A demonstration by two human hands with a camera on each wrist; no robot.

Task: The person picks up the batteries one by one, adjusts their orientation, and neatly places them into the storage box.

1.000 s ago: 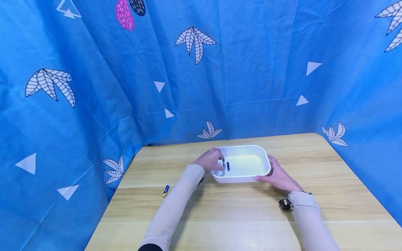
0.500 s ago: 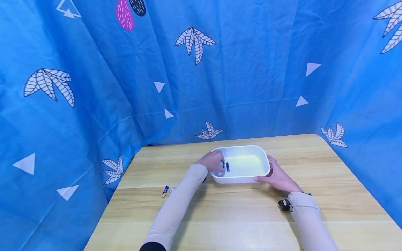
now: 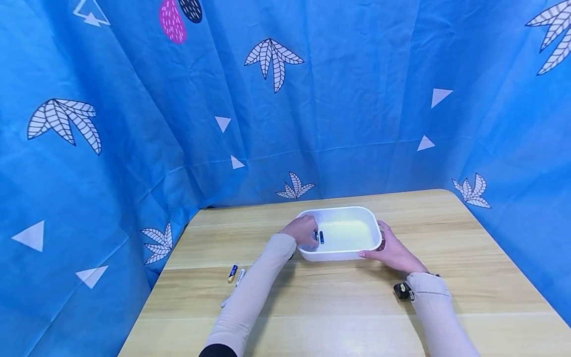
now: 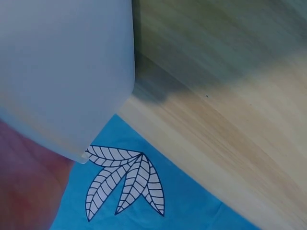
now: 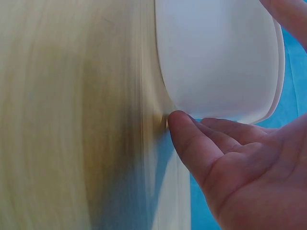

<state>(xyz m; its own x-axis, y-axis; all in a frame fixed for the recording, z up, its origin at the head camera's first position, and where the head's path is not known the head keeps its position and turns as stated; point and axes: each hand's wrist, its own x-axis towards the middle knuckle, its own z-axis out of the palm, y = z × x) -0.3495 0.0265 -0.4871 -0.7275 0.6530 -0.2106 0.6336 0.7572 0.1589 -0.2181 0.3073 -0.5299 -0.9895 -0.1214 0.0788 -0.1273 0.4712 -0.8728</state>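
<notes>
A white rectangular box (image 3: 334,256) stands on the table. My left hand (image 3: 302,230) reaches over its left rim, pinching a small dark battery (image 3: 316,236), mostly hidden by the fingers, close over the box floor. Just right of those fingertips another dark blue battery (image 3: 321,237) lies in the box. My right hand (image 3: 392,252) holds the box's right end, thumb at the near corner and fingers round the side. In the right wrist view that hand (image 5: 259,165) spans the outer wall. The left wrist view shows mainly the box's outer wall (image 4: 72,67).
On the wooden table (image 3: 339,307), left of the left forearm, lie a blue-and-gold battery (image 3: 233,273) and a white battery (image 3: 241,276). A pale object (image 3: 225,301) peeks out from under the sleeve. A patterned blue curtain (image 3: 348,119) hangs behind the table.
My left hand has lowered slightly into the box with the battery, and its forearm has shifted right, uncovering the white battery and the pale object. My right hand keeps its hold.
</notes>
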